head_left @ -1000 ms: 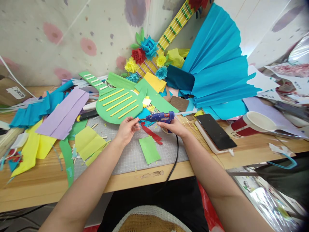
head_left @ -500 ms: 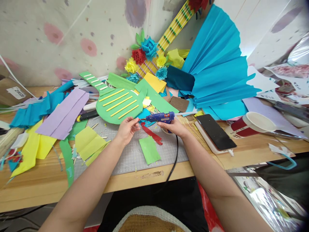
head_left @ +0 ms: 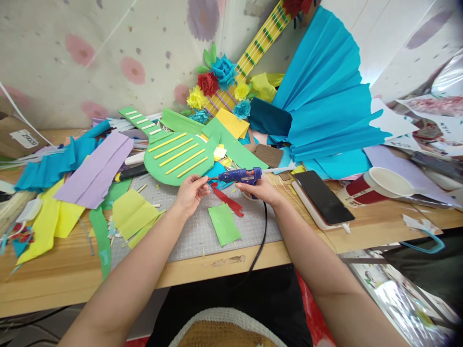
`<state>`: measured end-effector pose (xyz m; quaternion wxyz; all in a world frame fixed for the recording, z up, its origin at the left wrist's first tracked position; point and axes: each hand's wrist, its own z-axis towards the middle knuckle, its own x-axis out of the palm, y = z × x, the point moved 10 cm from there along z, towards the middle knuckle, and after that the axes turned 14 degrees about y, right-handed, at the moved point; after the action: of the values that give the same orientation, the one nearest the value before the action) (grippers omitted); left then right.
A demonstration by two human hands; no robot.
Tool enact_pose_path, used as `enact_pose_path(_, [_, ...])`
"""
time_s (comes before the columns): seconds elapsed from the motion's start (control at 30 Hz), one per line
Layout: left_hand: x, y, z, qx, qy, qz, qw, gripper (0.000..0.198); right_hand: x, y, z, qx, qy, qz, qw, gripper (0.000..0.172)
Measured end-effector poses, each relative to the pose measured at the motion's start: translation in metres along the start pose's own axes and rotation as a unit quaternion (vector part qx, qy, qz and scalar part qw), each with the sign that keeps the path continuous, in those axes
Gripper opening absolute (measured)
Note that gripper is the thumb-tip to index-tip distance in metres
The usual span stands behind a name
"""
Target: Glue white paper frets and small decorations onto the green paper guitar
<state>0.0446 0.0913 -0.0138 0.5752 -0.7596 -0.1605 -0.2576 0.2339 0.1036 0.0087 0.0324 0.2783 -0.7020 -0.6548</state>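
A blue glue gun (head_left: pixel 239 176) is in my right hand (head_left: pixel 266 190), its nozzle pointing left and a clear glue stick (head_left: pixel 278 169) protruding from the back. My left hand (head_left: pixel 191 195) is pinched closed right at the nozzle tip; a tiny spot of red shows at the fingertips, but what they grip is too small to make out. Below the gun lies a red paper strip (head_left: pixel 228 200). Just in front is a green paper rectangle (head_left: pixel 224 224) on the grey cutting mat (head_left: pixel 191 243). Behind my left hand rests a green guitar-shaped cutout (head_left: pixel 173 173) with yellow and white strips.
Left are purple paper (head_left: pixel 96 168), yellow-green paper (head_left: pixel 135 214) and a black-handled cutter (head_left: pixel 130 172). A phone (head_left: pixel 323 197) and paper cup (head_left: pixel 376 185) stand right. Behind are a yellow flowered guitar (head_left: pixel 258 46) and blue pleated paper (head_left: pixel 325 96). The gun's black cord (head_left: pixel 263 236) crosses the table edge.
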Motion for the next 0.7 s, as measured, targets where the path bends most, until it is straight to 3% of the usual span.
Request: enact_pose_path(0.7, [0.0007,-0.0012,-0.0009,-0.004,-0.008,0.0,1.0,0.019,0.003,0.009,-0.0013,-0.019,0.017,0.027,0.999,0.044])
